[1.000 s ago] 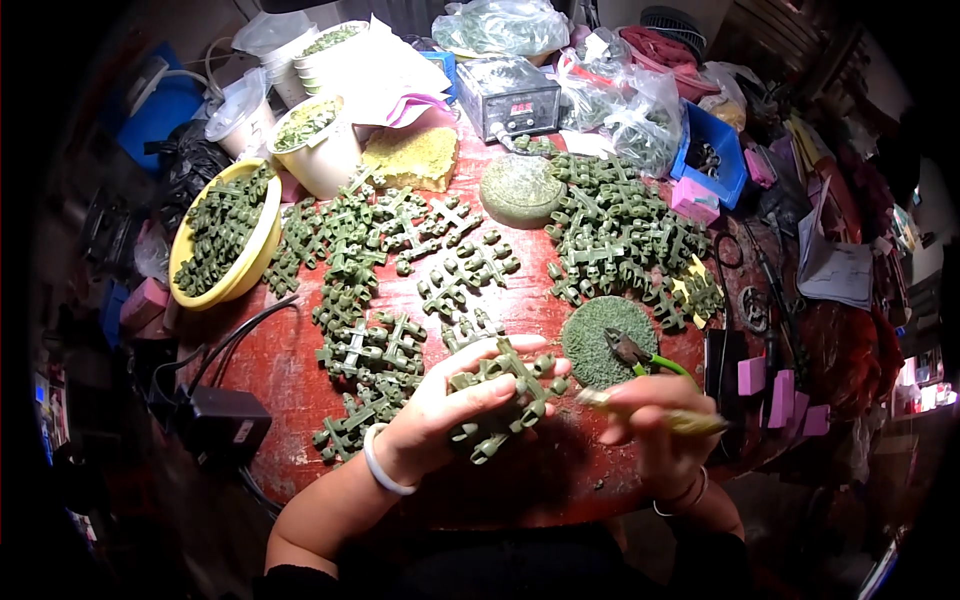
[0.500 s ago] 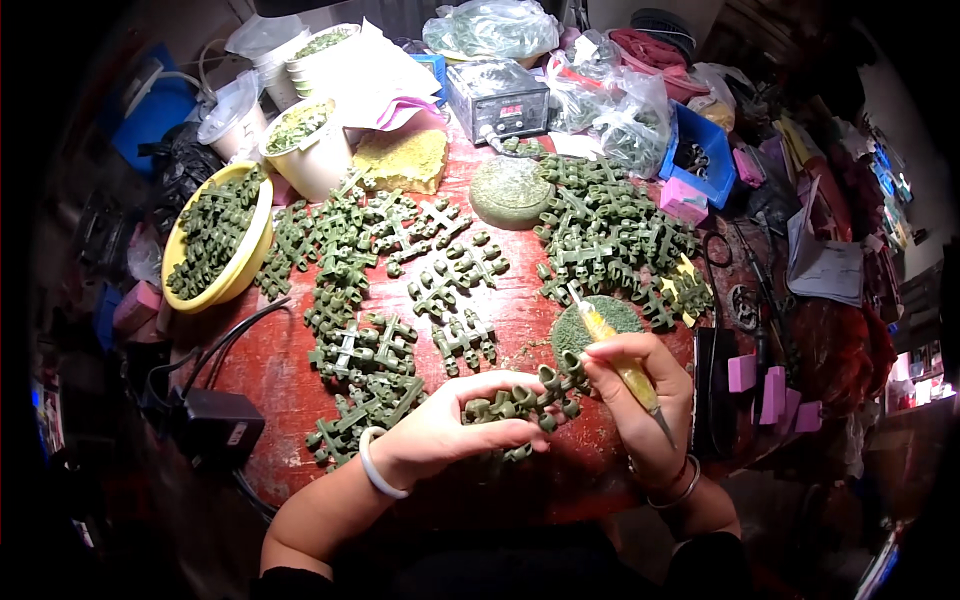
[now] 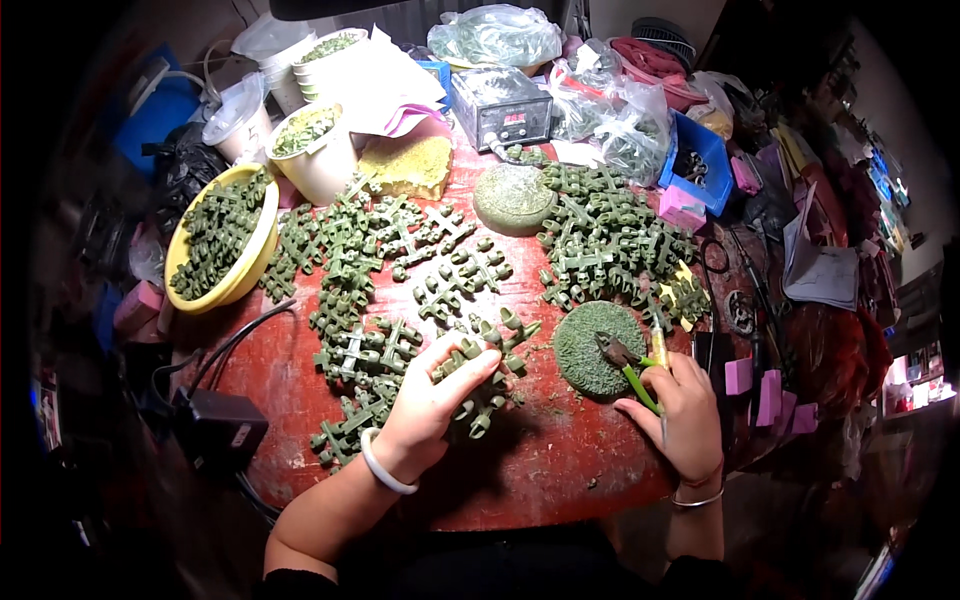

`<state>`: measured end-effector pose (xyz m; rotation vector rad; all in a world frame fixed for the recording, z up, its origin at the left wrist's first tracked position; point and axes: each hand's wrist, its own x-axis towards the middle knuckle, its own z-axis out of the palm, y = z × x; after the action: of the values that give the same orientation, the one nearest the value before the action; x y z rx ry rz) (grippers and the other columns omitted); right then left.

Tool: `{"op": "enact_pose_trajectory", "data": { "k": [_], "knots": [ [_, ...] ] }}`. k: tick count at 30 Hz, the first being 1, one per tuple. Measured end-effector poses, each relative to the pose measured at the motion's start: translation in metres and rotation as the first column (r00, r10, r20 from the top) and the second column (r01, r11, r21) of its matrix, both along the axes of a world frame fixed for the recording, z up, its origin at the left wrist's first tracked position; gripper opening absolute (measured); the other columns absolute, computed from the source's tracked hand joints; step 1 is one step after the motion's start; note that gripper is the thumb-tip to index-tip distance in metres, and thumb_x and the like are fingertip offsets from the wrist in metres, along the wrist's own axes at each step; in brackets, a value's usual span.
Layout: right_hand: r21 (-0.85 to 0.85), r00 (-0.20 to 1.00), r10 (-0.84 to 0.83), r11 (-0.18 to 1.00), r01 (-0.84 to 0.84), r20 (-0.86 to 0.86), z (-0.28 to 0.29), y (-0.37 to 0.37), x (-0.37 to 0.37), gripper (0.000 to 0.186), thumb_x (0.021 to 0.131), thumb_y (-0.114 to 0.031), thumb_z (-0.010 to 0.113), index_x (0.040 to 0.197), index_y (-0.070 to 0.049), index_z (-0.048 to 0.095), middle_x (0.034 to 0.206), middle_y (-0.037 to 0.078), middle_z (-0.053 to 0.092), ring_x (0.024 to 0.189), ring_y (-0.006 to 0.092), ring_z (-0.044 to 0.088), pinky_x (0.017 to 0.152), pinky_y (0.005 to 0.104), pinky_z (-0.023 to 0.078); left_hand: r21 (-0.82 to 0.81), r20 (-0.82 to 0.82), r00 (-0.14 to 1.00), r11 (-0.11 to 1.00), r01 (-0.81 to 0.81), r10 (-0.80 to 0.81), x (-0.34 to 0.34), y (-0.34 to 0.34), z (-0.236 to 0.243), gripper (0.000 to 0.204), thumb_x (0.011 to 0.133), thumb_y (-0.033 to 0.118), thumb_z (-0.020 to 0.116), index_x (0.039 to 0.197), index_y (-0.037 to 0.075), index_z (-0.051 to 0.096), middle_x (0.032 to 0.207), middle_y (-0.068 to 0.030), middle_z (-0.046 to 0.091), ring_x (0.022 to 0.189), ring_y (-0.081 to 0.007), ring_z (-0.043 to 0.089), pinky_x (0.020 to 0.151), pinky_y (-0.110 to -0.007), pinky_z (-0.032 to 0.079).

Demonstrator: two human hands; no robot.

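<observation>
At left, a yellow bowl (image 3: 262,248) holds green pieces, with a loose heap (image 3: 345,250) to its right. In the near middle, the left hand (image 3: 430,400) grasps 1 branched part (image 3: 482,408) above the red table (image 3: 540,475). Farther right, pliers (image 3: 623,362) lie partly across a round green pad (image 3: 578,355). The right hand (image 3: 688,415) bends around their handles beside a yellow knife (image 3: 659,345); I cannot tell how firmly it grips either.

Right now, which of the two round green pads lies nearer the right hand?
The darker rough-topped pad, with the green-handled cutters over it, near the right hand. The paler round pad sits farther back, without cutters.
</observation>
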<state>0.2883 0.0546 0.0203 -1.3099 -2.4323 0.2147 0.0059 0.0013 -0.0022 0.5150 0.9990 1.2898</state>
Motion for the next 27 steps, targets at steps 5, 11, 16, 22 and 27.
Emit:
{"op": "enact_pose_trajectory", "data": {
  "k": [5, 11, 16, 22, 27],
  "knots": [
    [0.116, 0.994, 0.077, 0.991, -0.068, -0.076, -0.017, 0.003, 0.001, 0.023, 0.078, -0.009, 0.079, 0.092, -0.003, 0.061, 0.093, 0.015, 0.053, 0.086, 0.0333, 0.056, 0.076, 0.0429, 0.047, 0.016, -0.021, 1.000, 1.000, -0.017, 0.017, 0.001, -0.003, 0.003, 0.015, 0.095, 0.009, 0.064, 0.108, 0.002, 0.059, 0.093, -0.0097, 0.068, 0.081, -0.0179, 0.068, 0.072, -0.033, 0.057],
    [-0.315, 0.870, 0.030, 0.926, -0.209, -0.491, 0.007, -0.004, -0.015, 0.024, 0.080, -0.014, 0.082, 0.080, -0.004, 0.060, 0.083, 0.007, 0.044, 0.070, 0.0177, 0.046, 0.061, 0.0311, 0.037, 0.106, -0.091, 0.995, 0.994, 0.040, -0.031, 0.000, -0.005, 0.006, 0.009, 0.095, 0.010, 0.068, 0.102, 0.006, 0.064, 0.093, -0.0001, 0.066, 0.083, -0.0065, 0.060, 0.076, -0.023, 0.050],
    [-0.335, 0.823, 0.101, 0.880, -0.336, -0.559, 0.012, -0.009, -0.027, 0.028, 0.080, -0.016, 0.082, 0.073, -0.004, 0.058, 0.079, 0.006, 0.045, 0.070, 0.0173, 0.046, 0.063, 0.0308, 0.038, 0.185, -0.187, 0.982, 0.980, 0.076, -0.041, 0.001, -0.007, 0.005, 0.009, 0.095, 0.008, 0.068, 0.101, 0.005, 0.063, 0.093, 0.0005, 0.065, 0.085, -0.0057, 0.059, 0.078, -0.022, 0.048],
    [-0.460, 0.877, 0.028, 0.843, -0.279, -0.481, 0.024, -0.012, -0.034, 0.027, 0.081, -0.009, 0.079, 0.072, -0.003, 0.055, 0.084, 0.008, 0.047, 0.078, 0.0170, 0.046, 0.073, 0.0293, 0.039, 0.255, -0.275, 0.962, 0.965, 0.063, 0.010, 0.001, -0.008, 0.006, 0.008, 0.093, 0.005, 0.068, 0.099, 0.003, 0.063, 0.097, 0.0000, 0.064, 0.089, -0.0061, 0.059, 0.081, -0.023, 0.048],
    [-0.348, 0.867, 0.101, 0.888, -0.299, -0.488, 0.017, -0.010, -0.030, 0.028, 0.081, -0.017, 0.082, 0.073, -0.005, 0.057, 0.079, 0.006, 0.043, 0.068, 0.0180, 0.044, 0.061, 0.0320, 0.036, 0.329, -0.370, 0.928, 0.940, 0.094, 0.037, 0.003, -0.007, 0.007, 0.007, 0.093, 0.002, 0.067, 0.098, 0.003, 0.062, 0.097, -0.0005, 0.064, 0.090, -0.0067, 0.059, 0.082, -0.023, 0.048]
  ]
}}
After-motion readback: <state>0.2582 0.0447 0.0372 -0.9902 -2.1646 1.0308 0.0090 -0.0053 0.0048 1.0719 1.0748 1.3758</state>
